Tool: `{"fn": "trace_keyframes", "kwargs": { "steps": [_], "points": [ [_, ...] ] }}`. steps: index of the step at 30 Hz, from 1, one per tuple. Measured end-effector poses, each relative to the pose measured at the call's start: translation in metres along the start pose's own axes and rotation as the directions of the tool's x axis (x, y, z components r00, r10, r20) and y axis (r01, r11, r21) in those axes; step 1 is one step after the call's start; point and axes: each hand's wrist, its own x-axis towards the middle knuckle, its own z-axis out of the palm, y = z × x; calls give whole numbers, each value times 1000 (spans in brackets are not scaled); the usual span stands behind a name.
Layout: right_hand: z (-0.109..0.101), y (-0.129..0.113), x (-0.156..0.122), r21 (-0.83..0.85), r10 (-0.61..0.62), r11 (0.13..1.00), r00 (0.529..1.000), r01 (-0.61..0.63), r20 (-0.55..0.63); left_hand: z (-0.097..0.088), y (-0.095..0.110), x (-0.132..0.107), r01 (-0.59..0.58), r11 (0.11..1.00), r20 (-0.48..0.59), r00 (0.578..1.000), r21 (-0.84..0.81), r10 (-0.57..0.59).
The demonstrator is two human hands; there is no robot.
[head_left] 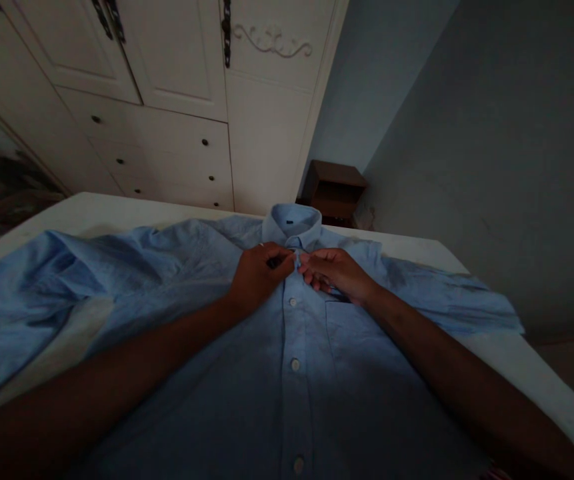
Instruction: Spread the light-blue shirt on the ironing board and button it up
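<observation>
A light blue button-up shirt [247,373] lies front up, its collar [311,233] at the far end and both sleeves spread to the sides. Just below the collar, my left hand [261,270] pinches the shirt's front placket between thumb and fingers. My right hand [334,270] meets it from the other side, its fingertips closed on the same bit of cloth. Whatever button lies between the fingertips is hidden. Down the placket, a white button [293,303] and a second button [295,365] show, with another near the bottom edge. A chest pocket [347,327] sits beside my right wrist.
The shirt rests on a white table [541,373]. Beyond it stands a cream wardrobe [267,133] with dark handles and drawers. A small brown wooden cabinet [339,177] is in the corner by the grey wall [507,147].
</observation>
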Motion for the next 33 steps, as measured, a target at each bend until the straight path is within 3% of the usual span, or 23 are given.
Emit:
{"fn": "trace_keyframes", "kwargs": {
  "steps": [10,16,24,28,33],
  "points": [
    [3,10,2,-7,-110,994,994,110,11,-2,1,3,77,994,76,995,-77,-71],
    [2,9,2,6,-109,994,994,110,-28,-2,0,3,86,993,58,995,-76,-82],
    [-6,2,0,169,-17,986,997,4,77,2,-3,1,-79,997,2,997,6,79],
    [-5,2,0,183,22,983,999,-29,38,1,-2,1,-146,988,10,989,43,146],
    [0,3,1,183,2,983,999,4,-34,0,-2,1,-140,990,19,990,22,140]
  ]
}}
